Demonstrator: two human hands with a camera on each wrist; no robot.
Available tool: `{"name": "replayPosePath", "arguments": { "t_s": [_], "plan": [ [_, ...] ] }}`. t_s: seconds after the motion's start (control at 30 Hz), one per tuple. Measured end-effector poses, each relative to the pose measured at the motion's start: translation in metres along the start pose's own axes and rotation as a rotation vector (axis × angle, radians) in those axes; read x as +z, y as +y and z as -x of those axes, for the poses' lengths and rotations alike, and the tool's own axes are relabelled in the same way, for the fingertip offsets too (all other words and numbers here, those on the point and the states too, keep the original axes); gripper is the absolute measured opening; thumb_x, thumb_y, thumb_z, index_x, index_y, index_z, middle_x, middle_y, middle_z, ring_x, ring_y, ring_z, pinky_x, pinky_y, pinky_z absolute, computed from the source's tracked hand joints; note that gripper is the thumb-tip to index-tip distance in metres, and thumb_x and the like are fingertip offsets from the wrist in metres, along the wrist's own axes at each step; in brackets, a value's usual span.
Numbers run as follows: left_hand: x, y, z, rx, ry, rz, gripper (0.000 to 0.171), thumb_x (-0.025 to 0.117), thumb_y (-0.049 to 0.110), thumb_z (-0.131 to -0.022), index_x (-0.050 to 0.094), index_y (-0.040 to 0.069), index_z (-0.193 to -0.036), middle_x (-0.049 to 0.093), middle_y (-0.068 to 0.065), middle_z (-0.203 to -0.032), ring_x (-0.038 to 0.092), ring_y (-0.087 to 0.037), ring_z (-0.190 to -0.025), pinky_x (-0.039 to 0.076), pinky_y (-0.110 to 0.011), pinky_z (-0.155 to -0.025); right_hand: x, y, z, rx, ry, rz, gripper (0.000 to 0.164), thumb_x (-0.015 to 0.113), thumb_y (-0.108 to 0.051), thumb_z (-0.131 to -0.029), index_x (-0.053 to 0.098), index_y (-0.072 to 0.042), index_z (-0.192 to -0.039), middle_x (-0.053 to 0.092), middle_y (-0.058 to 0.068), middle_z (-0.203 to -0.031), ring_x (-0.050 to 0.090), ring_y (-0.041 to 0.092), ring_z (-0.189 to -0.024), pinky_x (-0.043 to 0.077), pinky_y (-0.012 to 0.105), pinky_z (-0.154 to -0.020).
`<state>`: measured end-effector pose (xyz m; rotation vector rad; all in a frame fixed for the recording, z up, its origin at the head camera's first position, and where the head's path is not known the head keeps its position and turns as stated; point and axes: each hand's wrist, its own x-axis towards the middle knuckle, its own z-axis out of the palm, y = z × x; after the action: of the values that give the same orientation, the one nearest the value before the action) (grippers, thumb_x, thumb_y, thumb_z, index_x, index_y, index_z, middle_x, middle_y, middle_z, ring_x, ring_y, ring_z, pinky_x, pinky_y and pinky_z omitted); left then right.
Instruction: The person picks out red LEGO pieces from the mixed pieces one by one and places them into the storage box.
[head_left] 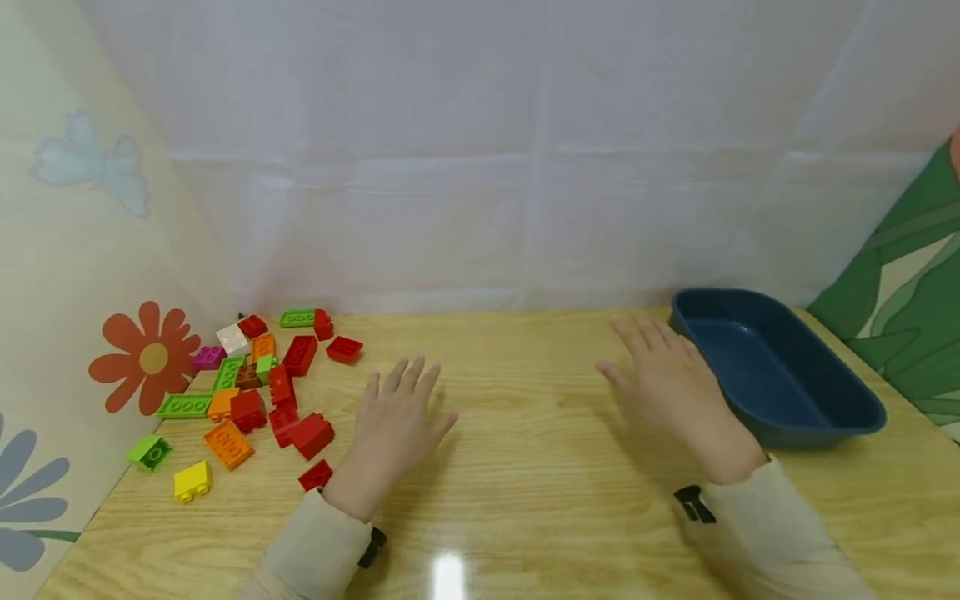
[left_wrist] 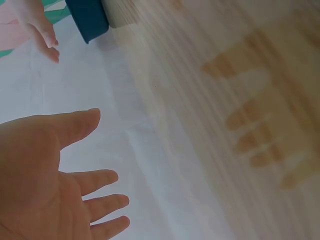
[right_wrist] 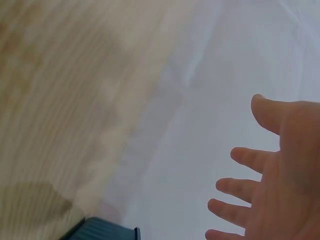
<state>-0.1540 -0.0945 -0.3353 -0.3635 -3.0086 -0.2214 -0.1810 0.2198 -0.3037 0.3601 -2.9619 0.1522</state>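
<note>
My left hand [head_left: 397, 421] hovers over the table with its fingers spread and nothing in it, just right of a group of toy building bricks. Closest to it are a red brick [head_left: 312, 435] and a smaller red brick [head_left: 316, 475] by the wrist. In the left wrist view the bare palm [left_wrist: 35, 175] shows, thumb apart from the fingers. My right hand [head_left: 667, 383], likewise spread and holding nothing, is raised beside a dark blue tub [head_left: 810, 435], overlapping its left rim in the head view. The right wrist view shows that empty palm [right_wrist: 285, 185] too.
More bricks lie scattered at the left: a yellow brick [head_left: 192, 481], an orange brick [head_left: 228, 444], a green plate brick [head_left: 185, 406], a white brick [head_left: 233, 340] and several red ones. A white sheet [head_left: 480, 208] hangs behind the wooden table [head_left: 525, 467], and a decorated panel stands at each side.
</note>
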Motion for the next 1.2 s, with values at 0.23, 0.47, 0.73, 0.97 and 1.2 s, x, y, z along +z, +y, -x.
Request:
{"name": "replayPosePath", "arguments": {
  "t_s": [0.23,0.47,0.73,0.97,1.2],
  "plan": [
    [-0.002,0.0,-0.002,-0.01,-0.019,0.003,0.068,0.05,0.051,-0.09,0.036,0.015,-0.145,0.036,-0.012,-0.153,0.03,-0.032,-0.139,0.03,-0.059,-0.111,-0.014,0.025,0.001,0.081,-0.026,-0.034,0.088,0.019,-0.069,-0.09,0.013,-0.007,-0.152,0.006,0.031,-0.156,0.011,0.052,-0.136,0.017,0.074,-0.105],
    [-0.003,0.0,0.0,-0.013,-0.041,0.003,0.066,0.051,0.05,-0.09,0.037,0.014,-0.145,0.039,-0.013,-0.151,0.033,-0.033,-0.137,0.035,-0.059,-0.108,-0.027,0.051,0.003,0.139,-0.023,-0.074,0.094,0.022,-0.072,-0.087,0.008,-0.005,-0.152,0.004,0.035,-0.155,0.013,0.057,-0.132,0.016,0.078,-0.1],
    [-0.004,-0.005,0.001,-0.005,-0.046,-0.018,0.062,0.05,0.045,-0.092,0.04,0.012,-0.143,0.042,-0.014,-0.15,0.035,-0.034,-0.136,0.036,-0.059,-0.108,-0.041,0.089,0.01,0.196,-0.014,-0.167,0.09,0.025,-0.064,-0.091,0.006,0.0,-0.151,0.007,0.04,-0.151,0.014,0.062,-0.127,0.018,0.079,-0.095],
    [-0.004,-0.011,0.004,-0.037,-0.09,-0.005,0.06,0.049,0.044,-0.093,0.042,0.01,-0.141,0.045,-0.015,-0.148,0.036,-0.034,-0.135,0.034,-0.058,-0.109,-0.043,0.121,0.023,0.279,0.046,-0.217,0.081,0.025,-0.052,-0.097,0.007,0.009,-0.147,0.013,0.047,-0.144,0.018,0.065,-0.121,0.023,0.08,-0.09],
    [-0.003,-0.013,0.007,-0.037,-0.082,0.014,0.058,0.051,0.042,-0.092,0.046,0.009,-0.138,0.048,-0.016,-0.145,0.037,-0.035,-0.134,0.036,-0.059,-0.108,-0.039,0.153,0.036,0.44,0.035,-0.217,0.083,0.021,-0.052,-0.098,0.004,0.014,-0.144,0.016,0.052,-0.139,0.026,0.069,-0.108,0.029,0.081,-0.084]
  ]
}}
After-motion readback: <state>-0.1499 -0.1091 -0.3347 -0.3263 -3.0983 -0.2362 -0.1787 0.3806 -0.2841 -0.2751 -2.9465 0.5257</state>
